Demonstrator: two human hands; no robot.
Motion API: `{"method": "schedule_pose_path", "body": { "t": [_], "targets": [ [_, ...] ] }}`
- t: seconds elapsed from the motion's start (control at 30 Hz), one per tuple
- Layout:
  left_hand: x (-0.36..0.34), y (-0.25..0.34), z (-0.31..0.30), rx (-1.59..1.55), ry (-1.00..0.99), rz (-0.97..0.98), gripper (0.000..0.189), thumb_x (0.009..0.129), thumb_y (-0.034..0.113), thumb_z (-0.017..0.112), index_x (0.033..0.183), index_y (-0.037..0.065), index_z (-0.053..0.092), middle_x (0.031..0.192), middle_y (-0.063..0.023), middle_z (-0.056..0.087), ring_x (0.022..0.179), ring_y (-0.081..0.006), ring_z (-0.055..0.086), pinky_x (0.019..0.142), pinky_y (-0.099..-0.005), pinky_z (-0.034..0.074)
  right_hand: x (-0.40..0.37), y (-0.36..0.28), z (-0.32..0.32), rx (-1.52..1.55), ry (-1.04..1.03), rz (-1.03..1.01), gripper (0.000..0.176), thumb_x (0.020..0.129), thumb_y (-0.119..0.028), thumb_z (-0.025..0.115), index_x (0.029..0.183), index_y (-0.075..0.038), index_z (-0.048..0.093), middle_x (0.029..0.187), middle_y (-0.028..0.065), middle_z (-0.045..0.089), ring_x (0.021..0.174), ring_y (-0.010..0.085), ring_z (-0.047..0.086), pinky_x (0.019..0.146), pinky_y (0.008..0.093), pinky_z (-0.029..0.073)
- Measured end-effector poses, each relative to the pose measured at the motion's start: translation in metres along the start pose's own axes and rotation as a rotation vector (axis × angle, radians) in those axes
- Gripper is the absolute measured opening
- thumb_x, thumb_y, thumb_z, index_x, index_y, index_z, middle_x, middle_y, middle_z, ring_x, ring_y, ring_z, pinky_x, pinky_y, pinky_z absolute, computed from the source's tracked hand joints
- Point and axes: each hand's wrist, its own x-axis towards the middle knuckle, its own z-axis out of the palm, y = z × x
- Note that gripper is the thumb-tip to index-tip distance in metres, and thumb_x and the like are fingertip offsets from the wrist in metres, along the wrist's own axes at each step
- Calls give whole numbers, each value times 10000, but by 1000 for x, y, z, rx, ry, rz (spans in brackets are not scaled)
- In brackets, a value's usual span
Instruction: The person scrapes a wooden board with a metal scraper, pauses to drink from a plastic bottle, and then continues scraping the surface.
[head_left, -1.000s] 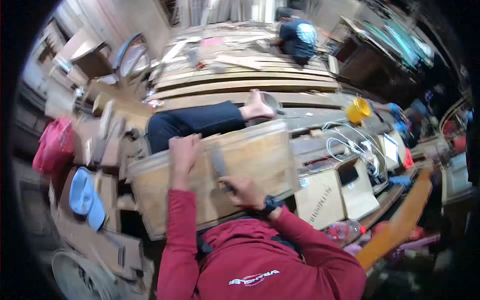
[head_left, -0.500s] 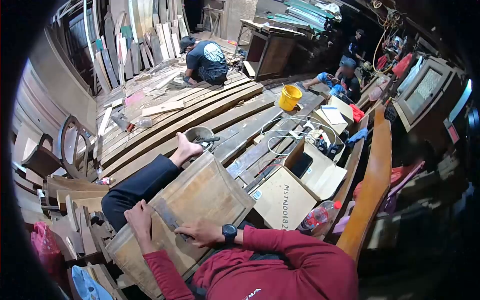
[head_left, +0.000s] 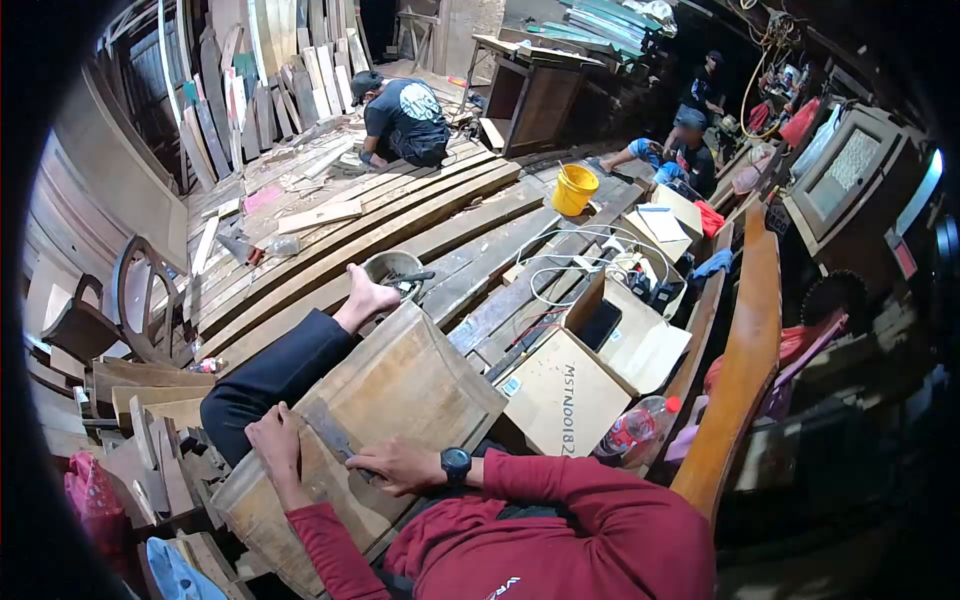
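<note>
A worn wooden panel (head_left: 410, 372) with a framed edge lies tilted across my lap. My left hand (head_left: 274, 440) is on its left edge, fingers bent over the rim. In my right hand (head_left: 400, 466), with a black watch at the wrist, is a putty knife (head_left: 328, 430), its flat blade resting against the panel and pointing up and left. My fingers cover most of its handle. Just past the panel's far edge, a bucket (head_left: 398, 268) with dark-handled tools stands beside my bare foot (head_left: 366, 298).
Cardboard boxes (head_left: 545, 400), a plastic bottle (head_left: 640, 425) and a curved varnished board (head_left: 745, 370) stand to the right. A yellow bucket (head_left: 574, 190) is farther off. One person (head_left: 405, 122) crouches on the planks; two others are at the back right. Scrap wood (head_left: 150, 385) lies left.
The putty knife's blade has shifted slightly up and left along the panel, my right hand with it. My left hand stays on the edge. The whole view has shifted a little.
</note>
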Motion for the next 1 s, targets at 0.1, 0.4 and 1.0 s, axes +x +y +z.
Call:
{"method": "schedule_pose_path", "body": {
  "t": [0.1, 0.4, 1.0],
  "targets": [
    [1, -3, 4, 10, 5, 11, 399, 1048, 311, 550, 932, -7, 761, 837, -273, 701, 828, -454, 647, 867, -492, 457, 1, 0, -3, 17, -6, -12, 530, 828, -165, 705, 1338, -96, 576, 1082, 128, 655, 987, 337, 674, 783, 444, 560],
    [0, -2, 5, 0, 41, 7, 388, 1035, 306, 564, 925, -6, 766, 854, -270, 704, 825, -465, 640, 859, -494, 457, 0, -3, -4, 4, 29, -12, 496, 847, -163, 684, 1326, -93, 578, 1079, 125, 660, 958, 342, 682, 774, 441, 562],
    [3, -7, 7, 32, 36, 70, 412, 1051, 331, 544, 903, 2, 744, 834, -265, 697, 794, -465, 669, 734, -539, 477, 1, -9, -12, 47, 0, 13, 483, 829, -137, 685, 1296, -94, 571, 1089, 142, 641, 1005, 355, 664, 818, 450, 547]
  ]
}}
